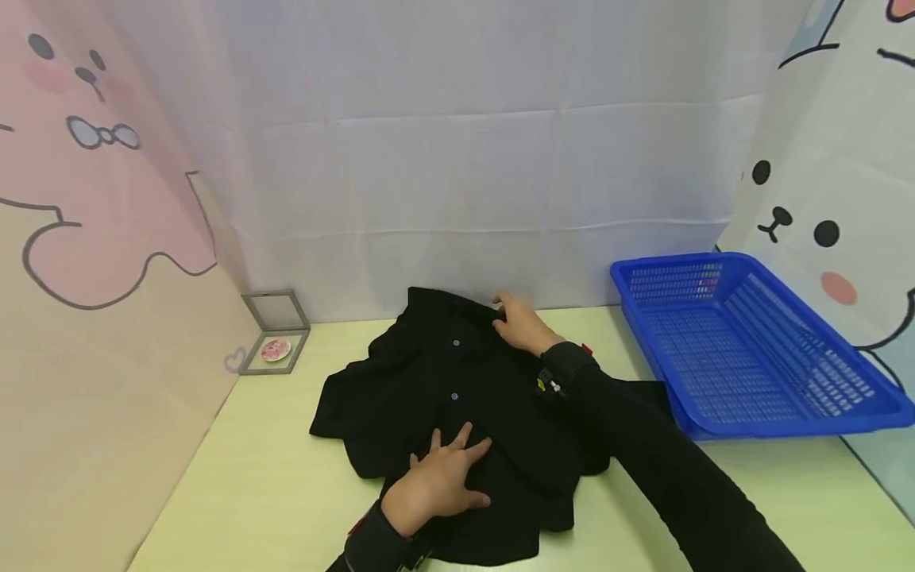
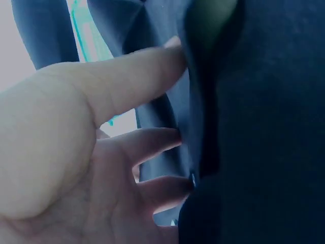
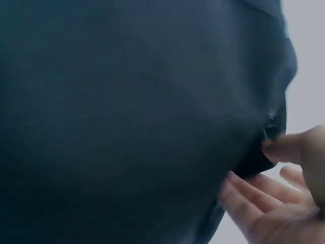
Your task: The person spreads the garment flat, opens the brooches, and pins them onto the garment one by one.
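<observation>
A black short-sleeved button shirt lies spread on the table, collar end away from me, with two buttons visible down its middle. My left hand rests on the lower front with its fingers spread. In the left wrist view the left hand has its fingertips against dark folds of the cloth. My right hand is at the right end of the collar, thumb and forefinger apart at its edge. In the right wrist view the right hand touches the shirt's edge, thumb and fingers apart around it.
A blue plastic basket stands on the right, close to the shirt's right sleeve. A small grey hinged frame with a pink round piece in it stands open at the back left. White cloth hangs behind the pale table.
</observation>
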A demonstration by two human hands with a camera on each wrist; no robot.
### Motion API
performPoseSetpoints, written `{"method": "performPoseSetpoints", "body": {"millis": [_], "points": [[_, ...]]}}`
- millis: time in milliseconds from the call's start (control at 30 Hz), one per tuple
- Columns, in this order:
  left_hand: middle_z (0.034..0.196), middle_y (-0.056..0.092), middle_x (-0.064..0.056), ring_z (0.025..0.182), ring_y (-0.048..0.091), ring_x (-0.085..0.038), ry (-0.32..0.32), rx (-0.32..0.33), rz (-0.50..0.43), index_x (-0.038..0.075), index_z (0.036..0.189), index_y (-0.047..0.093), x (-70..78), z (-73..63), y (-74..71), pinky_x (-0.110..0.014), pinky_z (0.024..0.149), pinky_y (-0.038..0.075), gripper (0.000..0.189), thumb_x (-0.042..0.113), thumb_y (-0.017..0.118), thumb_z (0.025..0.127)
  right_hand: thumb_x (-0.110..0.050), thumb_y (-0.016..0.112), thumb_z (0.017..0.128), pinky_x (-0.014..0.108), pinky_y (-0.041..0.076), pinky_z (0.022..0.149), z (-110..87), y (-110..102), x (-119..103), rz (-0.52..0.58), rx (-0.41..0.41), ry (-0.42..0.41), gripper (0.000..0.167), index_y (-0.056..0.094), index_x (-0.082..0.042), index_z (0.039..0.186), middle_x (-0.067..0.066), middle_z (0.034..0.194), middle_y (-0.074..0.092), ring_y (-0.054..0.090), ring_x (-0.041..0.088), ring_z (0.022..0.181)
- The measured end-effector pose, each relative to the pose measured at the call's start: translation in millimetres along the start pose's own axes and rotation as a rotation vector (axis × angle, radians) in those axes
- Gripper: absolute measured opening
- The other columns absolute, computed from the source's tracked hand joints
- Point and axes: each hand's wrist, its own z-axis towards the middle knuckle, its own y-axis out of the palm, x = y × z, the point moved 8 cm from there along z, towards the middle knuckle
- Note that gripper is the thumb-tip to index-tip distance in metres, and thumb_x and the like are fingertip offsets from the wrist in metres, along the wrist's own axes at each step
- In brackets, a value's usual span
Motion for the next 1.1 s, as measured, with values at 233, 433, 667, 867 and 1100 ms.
{"method": "performPoseSetpoints", "body": {"millis": [233,433,667,867,1100], "points": [[0.17,0.029,-0.004,0.15,0.02,-0.06,-0.003,0.04,-0.011,0.028,0.156,0.047,-16.0,2.0,-8.2,-0.091,0.099,0.024,0.087,0.044,0.088,0.081,-0.015,0.061,0.105,0.043,0.053,0.082,-43.6,25.4,12.6,-0.117,-0.169,0.047,0.068,0.025,0.002,0.16,0.029,0.146,0.051,0.066,0.038,0.108],[0.17,0.027,-0.005,0.15,0.021,-0.06,-0.001,0.032,0.059,0.028,0.157,0.045,-26.5,-8.9,-8.5,-0.089,0.1,0.027,0.095,0.047,0.09,0.076,-0.024,0.062,0.105,0.054,0.043,0.114,-76.9,32.4,17.3,-0.271,-0.288,0.092,0.058,0.043,0.006,0.151,0.031,0.153,0.044,0.045,0.046,0.142],[0.174,0.016,0.002,0.154,0.018,-0.052,0.04,-0.083,0.172,0.041,0.161,0.033,-21.3,-27.3,14.9,-0.082,0.107,0.03,0.113,0.054,0.092,0.065,-0.038,0.057,0.107,0.056,0.035,0.12,-72.1,22.3,31.9,-0.258,-0.356,0.133,0.064,0.044,0.006,0.151,0.032,0.157,0.039,0.037,0.047,0.147],[0.174,0.01,0.007,0.155,0.015,-0.053,0.11,-0.118,0.173,0.055,0.159,0.024,-25.4,-23.0,43.1,-0.084,0.105,0.029,0.116,0.066,0.089,0.063,-0.038,0.062,0.104,0.06,0.033,0.12,-59.4,20.9,41.2,-0.33,-0.404,0.148,0.067,0.041,0.002,0.154,0.032,0.162,0.031,0.03,0.049,0.151],[0.174,0.008,0.011,0.152,0.019,-0.057,0.17,-0.104,0.247,0.069,0.152,0.013,-24.9,-6.5,65.1,-0.087,0.094,0.034,0.117,0.089,0.076,0.056,-0.036,0.065,0.103,0.063,0.029,0.121,-40.3,19.4,41.8,-0.325,-0.43,0.185,0.074,0.033,-0.001,0.159,0.031,0.166,0.023,0.022,0.05,0.154]]}}
